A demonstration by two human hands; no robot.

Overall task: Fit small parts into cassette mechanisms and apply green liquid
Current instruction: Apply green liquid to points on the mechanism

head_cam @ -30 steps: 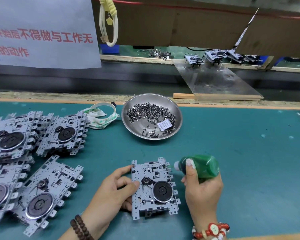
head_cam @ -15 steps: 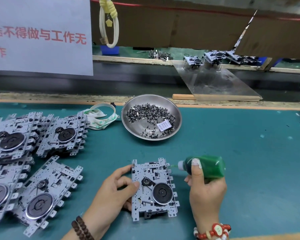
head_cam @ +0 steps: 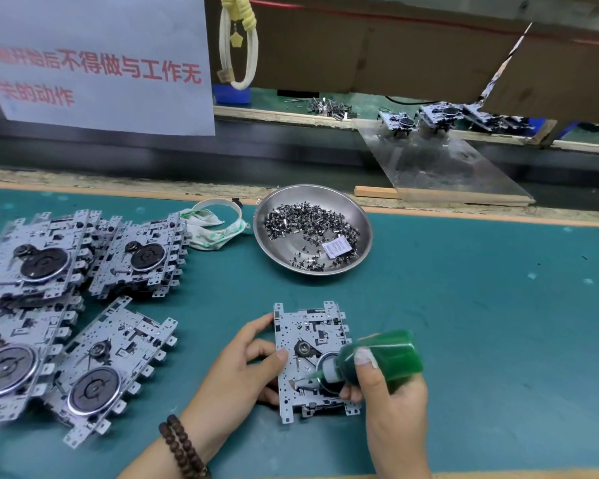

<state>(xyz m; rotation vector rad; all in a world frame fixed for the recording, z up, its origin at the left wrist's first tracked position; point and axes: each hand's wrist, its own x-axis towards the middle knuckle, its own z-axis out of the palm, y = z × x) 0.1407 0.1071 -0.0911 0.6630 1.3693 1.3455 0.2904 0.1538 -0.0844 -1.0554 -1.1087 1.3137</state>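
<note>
On the teal worktop, stacked cassette mechanisms wait at nine o'clock and a steel dish of small parts sits at twelve. At six o'clock lies the cassette mechanism in work: the left hand pinches its edge, likely steadying it. The right hand has its grip wrapped round the green liquid bottle, nozzle down on the plate.

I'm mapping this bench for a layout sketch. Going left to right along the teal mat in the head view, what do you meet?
Stacked cassette mechanisms → left hand → held mechanism → green bottle in the right hand.
</note>
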